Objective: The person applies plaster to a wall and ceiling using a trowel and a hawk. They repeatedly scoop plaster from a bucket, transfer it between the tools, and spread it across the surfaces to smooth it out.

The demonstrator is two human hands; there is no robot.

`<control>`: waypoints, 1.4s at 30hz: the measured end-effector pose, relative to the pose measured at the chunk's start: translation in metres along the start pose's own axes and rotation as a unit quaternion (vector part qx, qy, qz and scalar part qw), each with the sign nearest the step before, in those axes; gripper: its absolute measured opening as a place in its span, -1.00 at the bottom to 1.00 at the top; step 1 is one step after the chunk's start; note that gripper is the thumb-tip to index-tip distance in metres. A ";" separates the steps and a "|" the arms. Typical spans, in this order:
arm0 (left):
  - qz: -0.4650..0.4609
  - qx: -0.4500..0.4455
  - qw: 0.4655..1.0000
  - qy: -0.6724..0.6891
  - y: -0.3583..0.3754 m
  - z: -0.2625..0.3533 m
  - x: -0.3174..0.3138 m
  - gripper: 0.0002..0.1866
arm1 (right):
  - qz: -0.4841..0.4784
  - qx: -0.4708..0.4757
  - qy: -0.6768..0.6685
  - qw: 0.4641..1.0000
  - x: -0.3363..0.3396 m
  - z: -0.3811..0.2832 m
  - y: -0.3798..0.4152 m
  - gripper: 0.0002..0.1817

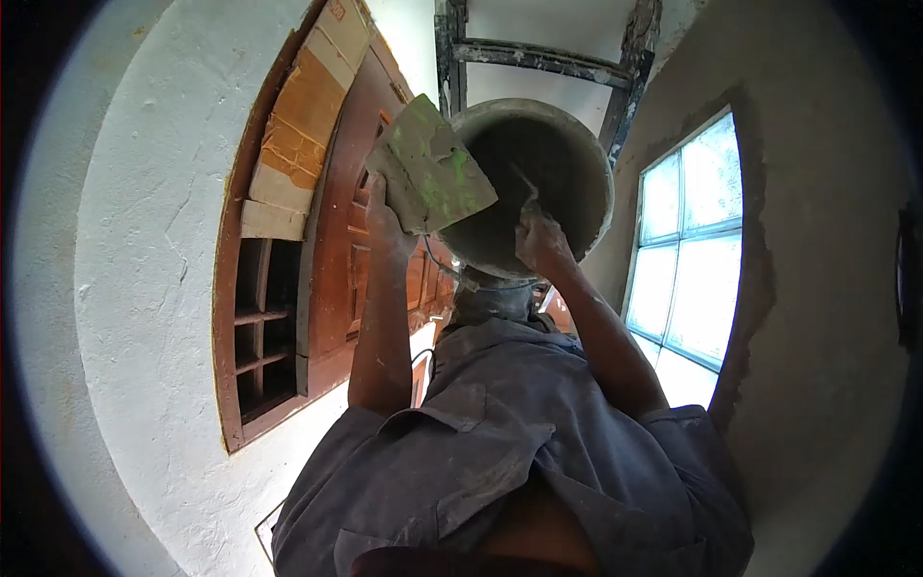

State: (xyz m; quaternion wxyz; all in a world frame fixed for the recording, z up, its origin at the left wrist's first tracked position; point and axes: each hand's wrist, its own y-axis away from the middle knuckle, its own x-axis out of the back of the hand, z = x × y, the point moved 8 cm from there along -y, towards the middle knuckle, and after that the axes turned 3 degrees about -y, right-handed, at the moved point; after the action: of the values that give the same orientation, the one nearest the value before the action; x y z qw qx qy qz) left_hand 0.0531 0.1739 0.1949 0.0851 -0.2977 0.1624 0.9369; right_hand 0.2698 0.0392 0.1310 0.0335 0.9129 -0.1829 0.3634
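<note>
The flat, rectangular green board, smeared with grey mortar, is sitting in the left hand, its far-side corner overlapping the mouth of the round, grey, mortar-crusted bucket in this view. The slim metal-necked hand tool is pointing away from the right hand into that bucket; its working end is fading into shadow, and the depth of any mix is impossible to tell.

Working well here is probably a matter of holding the board level and close to the rim, so that drips are falling back inside, and of turning the tool from the wrist without scraping the knuckles along the wall.

The left hand is gripping the board by its near edge, with that forearm rising almost straight; part of the grip is hidden. The right hand is closing around the tool inside the bucket's mouth, its forearm slanting inward. Beyond both hands, a dark, paint-spattered ladder is standing past the bucket.
</note>
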 end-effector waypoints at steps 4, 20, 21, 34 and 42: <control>-0.009 -0.007 1.000 0.000 -0.001 -0.003 0.006 -0.41 | -0.132 0.036 0.110 0.985 -0.012 -0.001 0.003 -0.71; 0.008 0.025 1.000 -0.010 0.009 -0.012 0.001 -0.44 | -0.128 -0.009 0.173 0.977 0.048 -0.010 0.017 -0.74; 0.001 0.019 1.000 -0.002 0.008 -0.012 -0.001 -0.44 | -0.120 0.006 0.185 0.975 0.050 -0.010 0.019 -0.75; -0.017 0.022 1.000 0.013 0.013 -0.014 -0.002 -0.43 | -0.197 -0.047 0.179 0.963 0.060 -0.020 0.020 -0.76; -0.001 0.018 0.999 0.026 0.014 -0.015 0.002 -0.44 | -0.081 -0.006 0.232 0.969 0.078 -0.031 0.024 -0.81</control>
State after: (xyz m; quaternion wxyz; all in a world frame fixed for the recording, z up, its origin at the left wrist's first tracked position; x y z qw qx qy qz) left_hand 0.0556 0.1558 0.1852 0.0871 -0.3210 0.1815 0.9254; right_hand 0.2932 -0.0010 0.2043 0.1097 0.8150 -0.0976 0.5605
